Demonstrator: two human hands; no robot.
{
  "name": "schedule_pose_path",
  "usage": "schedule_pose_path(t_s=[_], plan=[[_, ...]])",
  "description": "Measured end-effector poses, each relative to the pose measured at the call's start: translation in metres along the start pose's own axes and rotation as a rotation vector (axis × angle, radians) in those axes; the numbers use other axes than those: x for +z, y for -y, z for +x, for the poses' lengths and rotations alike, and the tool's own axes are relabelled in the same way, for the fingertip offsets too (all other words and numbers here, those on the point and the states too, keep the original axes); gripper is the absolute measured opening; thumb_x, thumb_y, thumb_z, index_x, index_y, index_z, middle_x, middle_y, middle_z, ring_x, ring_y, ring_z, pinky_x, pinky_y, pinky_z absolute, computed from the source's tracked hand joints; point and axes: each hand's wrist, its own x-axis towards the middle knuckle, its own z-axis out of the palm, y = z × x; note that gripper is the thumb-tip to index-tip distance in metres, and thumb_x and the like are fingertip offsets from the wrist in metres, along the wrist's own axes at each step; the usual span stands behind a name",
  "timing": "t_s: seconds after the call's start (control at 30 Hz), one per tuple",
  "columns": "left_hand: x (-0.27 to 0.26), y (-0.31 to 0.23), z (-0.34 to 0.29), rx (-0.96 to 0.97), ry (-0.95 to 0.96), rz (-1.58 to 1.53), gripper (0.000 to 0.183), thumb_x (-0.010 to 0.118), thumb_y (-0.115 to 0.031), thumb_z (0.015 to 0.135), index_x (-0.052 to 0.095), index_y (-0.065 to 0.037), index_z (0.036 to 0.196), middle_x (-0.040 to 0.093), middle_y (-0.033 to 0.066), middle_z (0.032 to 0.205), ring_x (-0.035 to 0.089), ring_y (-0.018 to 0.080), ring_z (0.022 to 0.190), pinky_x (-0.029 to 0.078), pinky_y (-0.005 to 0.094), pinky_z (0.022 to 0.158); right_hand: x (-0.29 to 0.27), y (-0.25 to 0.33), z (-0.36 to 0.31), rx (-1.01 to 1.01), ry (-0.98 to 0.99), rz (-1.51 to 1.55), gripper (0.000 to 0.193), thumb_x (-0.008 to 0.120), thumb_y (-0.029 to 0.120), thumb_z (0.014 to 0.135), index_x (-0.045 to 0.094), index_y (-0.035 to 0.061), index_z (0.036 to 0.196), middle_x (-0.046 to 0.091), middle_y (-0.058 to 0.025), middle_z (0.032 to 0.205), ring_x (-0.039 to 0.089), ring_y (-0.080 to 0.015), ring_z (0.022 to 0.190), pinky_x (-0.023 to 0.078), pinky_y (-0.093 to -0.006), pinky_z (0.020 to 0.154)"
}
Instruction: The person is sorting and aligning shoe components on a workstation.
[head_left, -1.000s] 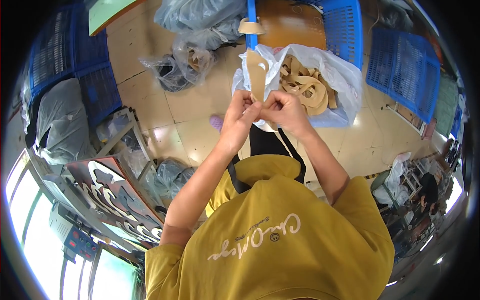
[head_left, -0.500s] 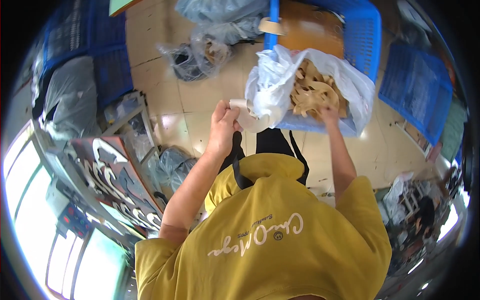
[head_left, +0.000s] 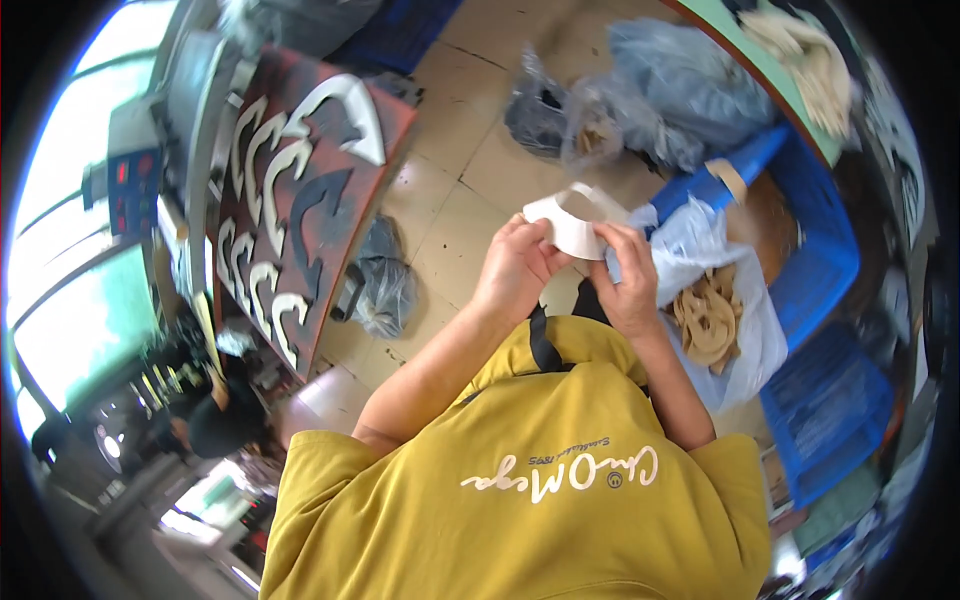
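Note:
A white curved strip (head_left: pixel 566 233), bent like a collar, is held up in front of me between both hands. My left hand (head_left: pixel 524 262) pinches its left end, and my right hand (head_left: pixel 626 278) grips its right end, fingers closed. Just right of my right hand sits a whitish plastic bag (head_left: pixel 765 345), its mouth spread. Inside the bag lies a heap of tan curved strips (head_left: pixel 708 318).
A blue crate (head_left: pixel 835 245) stands beyond the bag, with another blue crate (head_left: pixel 830 415) nearer on the right. Left of me, a reddish-brown board (head_left: pixel 345 215) carries several white and dark curved pieces. Wrapped bundles (head_left: pixel 690 85) and a grey bag (head_left: pixel 383 280) lie on the floor.
My right hand has left the tan strips in the bag and joined my left hand on the white strip. The view has turned left, bringing the board closer.

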Motion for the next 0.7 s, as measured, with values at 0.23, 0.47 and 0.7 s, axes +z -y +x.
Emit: schedule_pose_path(t_s=[0.23, 0.47, 0.7], plan=[[-0.123, -0.066, -0.080, 0.374, -0.288, 0.278, 0.032, 0.052, -0.014, 0.094, 0.045, -0.005, 0.124, 0.052, 0.0104, 0.127, 0.057, 0.0248, 0.117, 0.048, 0.0399, 0.100, 0.048, 0.128, 0.082, -0.111, 0.551, 0.006, 0.011, 0.069, -0.001, 0.084, 0.066, 0.0031, 0.093, 0.065, -0.0103, 0.080, 0.064, -0.0276, 0.067, 0.049, -0.0355, 0.059], [-0.209, -0.088, -0.142, 0.770, -0.213, 0.773, 0.044, 0.054, -0.007, 0.088, 0.046, -0.007, 0.131, 0.051, 0.0057, 0.126, 0.049, 0.0207, 0.123, 0.037, 0.0367, 0.107, 0.154, 0.236, 0.112, -0.249, 0.966, -0.095, 0.012, 0.070, 0.013, 0.087, 0.065, 0.0013, 0.085, 0.063, -0.0147, 0.072, 0.063, -0.0321, 0.062, 0.047, -0.0391, 0.056], [-0.274, -0.110, -0.166, 0.456, -0.221, 0.226, 0.015, 0.054, -0.015, 0.100, 0.054, -0.004, 0.110, 0.055, 0.0014, 0.090, 0.053, 0.0092, 0.088, 0.046, 0.0275, 0.079, 0.234, 0.242, 0.147, 0.067, 1.121, -0.034, 0.015, 0.067, 0.014, 0.088, 0.067, -0.0011, 0.089, 0.062, -0.0030, 0.069, 0.054, -0.0072, 0.060, 0.044, -0.0274, 0.055]])
